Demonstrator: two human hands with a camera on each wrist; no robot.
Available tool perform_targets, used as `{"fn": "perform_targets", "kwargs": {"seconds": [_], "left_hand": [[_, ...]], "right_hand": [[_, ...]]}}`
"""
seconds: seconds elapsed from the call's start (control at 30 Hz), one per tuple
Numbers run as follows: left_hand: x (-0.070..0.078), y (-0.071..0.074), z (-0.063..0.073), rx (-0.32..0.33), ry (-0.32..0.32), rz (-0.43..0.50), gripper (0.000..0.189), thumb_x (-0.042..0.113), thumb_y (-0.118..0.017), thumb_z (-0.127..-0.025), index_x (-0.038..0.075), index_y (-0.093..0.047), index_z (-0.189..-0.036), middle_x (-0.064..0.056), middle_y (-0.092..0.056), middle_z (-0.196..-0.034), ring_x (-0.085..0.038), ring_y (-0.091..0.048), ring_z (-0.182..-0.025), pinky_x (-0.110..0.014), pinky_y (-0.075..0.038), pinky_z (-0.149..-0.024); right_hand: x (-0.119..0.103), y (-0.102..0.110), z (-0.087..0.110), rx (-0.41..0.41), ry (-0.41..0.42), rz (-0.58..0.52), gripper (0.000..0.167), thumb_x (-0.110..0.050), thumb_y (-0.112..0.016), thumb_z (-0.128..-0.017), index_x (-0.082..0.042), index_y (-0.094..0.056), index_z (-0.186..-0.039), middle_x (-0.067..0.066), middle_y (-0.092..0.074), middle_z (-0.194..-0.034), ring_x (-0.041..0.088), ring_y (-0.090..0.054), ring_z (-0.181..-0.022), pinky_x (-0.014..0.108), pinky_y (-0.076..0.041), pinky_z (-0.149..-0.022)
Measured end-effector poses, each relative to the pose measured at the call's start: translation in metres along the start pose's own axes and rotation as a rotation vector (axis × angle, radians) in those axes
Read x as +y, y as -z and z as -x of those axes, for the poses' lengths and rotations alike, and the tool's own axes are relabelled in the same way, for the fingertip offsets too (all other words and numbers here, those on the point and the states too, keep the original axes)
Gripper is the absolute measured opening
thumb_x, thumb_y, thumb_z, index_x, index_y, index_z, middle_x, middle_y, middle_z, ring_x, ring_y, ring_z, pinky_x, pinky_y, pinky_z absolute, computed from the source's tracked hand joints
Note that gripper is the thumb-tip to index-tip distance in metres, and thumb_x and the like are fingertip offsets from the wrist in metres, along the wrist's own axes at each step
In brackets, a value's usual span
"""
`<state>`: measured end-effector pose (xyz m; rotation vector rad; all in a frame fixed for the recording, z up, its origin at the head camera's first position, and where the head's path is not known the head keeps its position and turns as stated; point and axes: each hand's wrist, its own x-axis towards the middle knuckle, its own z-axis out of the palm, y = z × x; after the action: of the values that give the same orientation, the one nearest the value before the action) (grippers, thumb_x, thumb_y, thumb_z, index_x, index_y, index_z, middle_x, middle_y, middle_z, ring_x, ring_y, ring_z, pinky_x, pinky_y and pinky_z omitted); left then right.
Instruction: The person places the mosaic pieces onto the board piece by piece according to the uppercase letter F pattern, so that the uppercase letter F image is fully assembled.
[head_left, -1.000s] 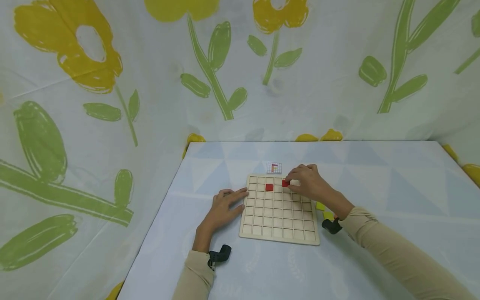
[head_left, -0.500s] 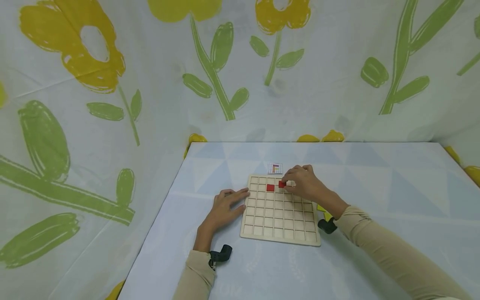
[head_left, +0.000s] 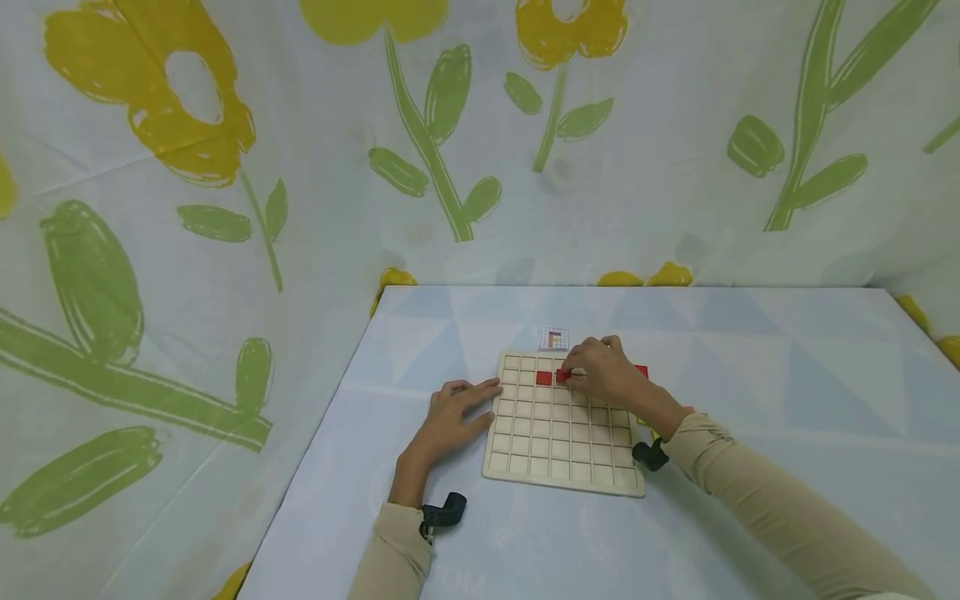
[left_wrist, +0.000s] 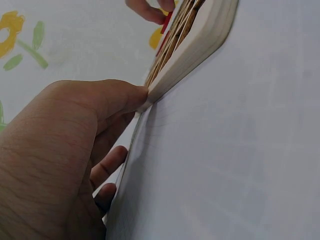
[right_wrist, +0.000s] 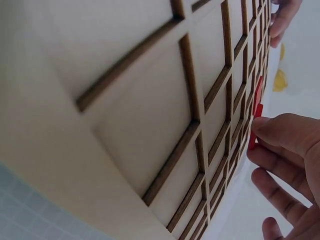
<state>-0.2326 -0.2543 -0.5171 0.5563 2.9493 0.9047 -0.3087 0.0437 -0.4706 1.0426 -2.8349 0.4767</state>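
A square wooden grid board (head_left: 561, 432) lies on the table, its cells framed by raised strips. One red square tile (head_left: 543, 378) sits in a cell near the far side. Just right of it, my right hand (head_left: 609, 373) pinches another red tile (head_left: 562, 376) between thumb and fingers, low over the grid. The right wrist view shows this held tile (right_wrist: 258, 111) tilted on edge at the board's surface. At the board's left edge my left hand (head_left: 450, 421) rests with fingers extended; its thumb (left_wrist: 125, 95) touches the rim in the left wrist view.
Behind the board lies a small card (head_left: 554, 338) printed with a coloured grid pattern. Right of the board are a red tile (head_left: 641, 370) and yellow tiles (head_left: 645, 425), partly hidden by my right arm. A flowered cloth (head_left: 637, 192) hangs behind the table.
My right hand has moved left and slightly nearer with the red tile, bringing it beside the tile in the grid. The left hand stays at the board's edge.
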Motion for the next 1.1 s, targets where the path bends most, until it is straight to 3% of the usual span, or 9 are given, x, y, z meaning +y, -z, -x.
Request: {"fn": "perform_targets", "kwargs": {"seconds": [0.63, 1.1], "left_hand": [[0.0021, 0.0031, -0.0012, -0.003, -0.021, -0.002, 0.047, 0.034, -0.059, -0.100, 0.027, -0.054, -0.146, 0.013, -0.043, -0.154, -0.026, -0.038, -0.132, -0.049, -0.028, -0.099], [0.0010, 0.0018, -0.0012, 0.023, -0.033, 0.001, 0.046, 0.032, -0.060, -0.100, 0.026, -0.056, -0.145, 0.014, -0.044, -0.153, -0.026, -0.038, -0.130, -0.050, -0.028, -0.099]], "right_hand": [[0.0019, -0.0047, -0.0011, -0.011, 0.019, -0.007, 0.009, -0.017, -0.081, -0.085, -0.014, -0.080, -0.094, 0.002, -0.074, -0.105, 0.028, -0.058, -0.108, 0.061, -0.032, -0.094], [0.0020, -0.0050, -0.0002, 0.002, 0.024, -0.008, 0.013, -0.017, -0.081, -0.085, -0.013, -0.081, -0.098, 0.004, -0.073, -0.107, 0.028, -0.058, -0.107, 0.061, -0.033, -0.093]]}}
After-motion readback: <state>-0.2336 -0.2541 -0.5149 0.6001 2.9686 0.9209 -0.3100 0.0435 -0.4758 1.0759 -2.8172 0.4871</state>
